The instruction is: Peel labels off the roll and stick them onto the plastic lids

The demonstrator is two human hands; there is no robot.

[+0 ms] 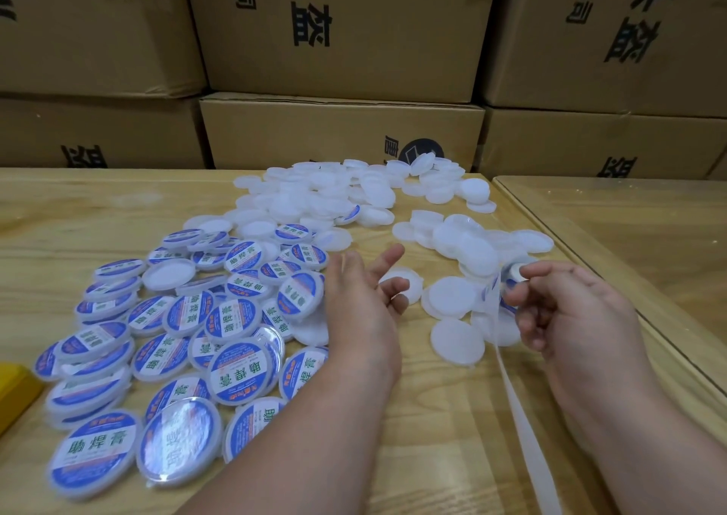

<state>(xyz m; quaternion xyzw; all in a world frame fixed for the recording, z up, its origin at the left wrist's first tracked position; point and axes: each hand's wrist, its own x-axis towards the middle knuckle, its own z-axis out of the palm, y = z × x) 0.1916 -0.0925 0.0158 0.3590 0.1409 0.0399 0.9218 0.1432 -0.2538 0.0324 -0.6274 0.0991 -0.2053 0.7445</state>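
- While the round blue-and-white printed label (505,305) sits half lifted off its liner, I read it as pinched in the fingertips of my right hand (566,310), curled round it, on the right side of the table.
- From that pinch the translucent white backing strip (511,388) hangs down and runs back toward me, its long axis going near to far beside my right forearm.
- Bare white round plastic lids (452,298) lie just left of and below the label, nearly touching the strip, so the nearest target is a short move leftward and down.
- My left hand (362,298) is between the two piles, fingers straight and spread, holding nothing; it lies nearer the bare lids than the right hand does, so I judge it the one to steady a lid.
- Farther left, the finished lids with blue labels (189,318) are heaped and overlapping, well apart from the grip.
- Everything rests on the light wooden table (78,215), with brown cardboard cartons (338,35) stacked behind.
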